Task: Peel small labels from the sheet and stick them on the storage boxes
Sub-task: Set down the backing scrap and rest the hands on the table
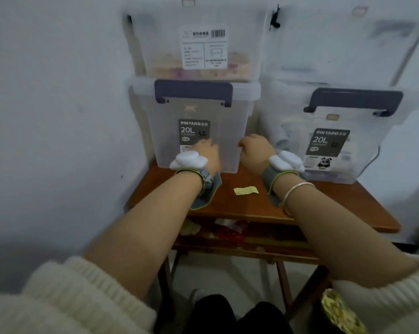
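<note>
Left hand [205, 150] is pressing fingers on left box [196, 126] front; right hand [255, 149] is curling beside it, grip unclear. Yellow sheet [245, 190] is lying on tabletop [324, 198].

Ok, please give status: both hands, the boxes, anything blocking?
Left hand pressed on lower left box, fingers at its dark label. Right hand curled at same box front. Yellow paper scrap lying on table. Nothing blocking.

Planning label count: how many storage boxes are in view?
4: lower left box at both hands, one stacked on it, lower right box, a blurred one above it. More may be hidden.
</note>
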Action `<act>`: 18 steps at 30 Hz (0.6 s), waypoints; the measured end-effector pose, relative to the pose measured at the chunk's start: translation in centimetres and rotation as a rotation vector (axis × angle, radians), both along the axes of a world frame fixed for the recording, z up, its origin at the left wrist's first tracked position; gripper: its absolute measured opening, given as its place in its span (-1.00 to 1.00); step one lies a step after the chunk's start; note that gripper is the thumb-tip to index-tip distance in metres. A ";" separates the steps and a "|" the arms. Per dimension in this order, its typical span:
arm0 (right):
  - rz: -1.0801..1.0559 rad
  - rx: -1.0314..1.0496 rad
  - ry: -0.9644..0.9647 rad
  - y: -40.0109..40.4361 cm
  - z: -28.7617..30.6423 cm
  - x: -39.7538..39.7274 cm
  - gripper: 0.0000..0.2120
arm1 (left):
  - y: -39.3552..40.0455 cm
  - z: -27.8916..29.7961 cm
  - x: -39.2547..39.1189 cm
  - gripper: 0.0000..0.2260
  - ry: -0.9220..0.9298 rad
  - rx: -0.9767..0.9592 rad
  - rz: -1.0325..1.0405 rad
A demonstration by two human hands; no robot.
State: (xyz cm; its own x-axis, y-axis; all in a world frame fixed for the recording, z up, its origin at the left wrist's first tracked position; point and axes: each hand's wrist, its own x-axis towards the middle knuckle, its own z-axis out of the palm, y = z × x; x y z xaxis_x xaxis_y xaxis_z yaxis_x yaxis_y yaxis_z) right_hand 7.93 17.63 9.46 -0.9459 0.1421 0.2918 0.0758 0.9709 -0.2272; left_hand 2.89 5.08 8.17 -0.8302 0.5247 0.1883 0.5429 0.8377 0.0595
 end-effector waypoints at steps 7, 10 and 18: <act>0.028 -0.145 -0.263 2.3 -9.8 3.2 -0.54 | 0.2 -10.9 0.8 -0.56 -0.244 -0.036 0.037; 0.047 -0.117 -0.268 2.0 -10.6 2.9 -0.42 | 0.2 -11.4 0.3 -0.53 -0.229 -0.026 0.049; 0.179 -0.129 -0.236 1.8 -10.6 2.9 -0.32 | 0.2 -11.2 0.4 -0.53 -0.218 -0.028 0.038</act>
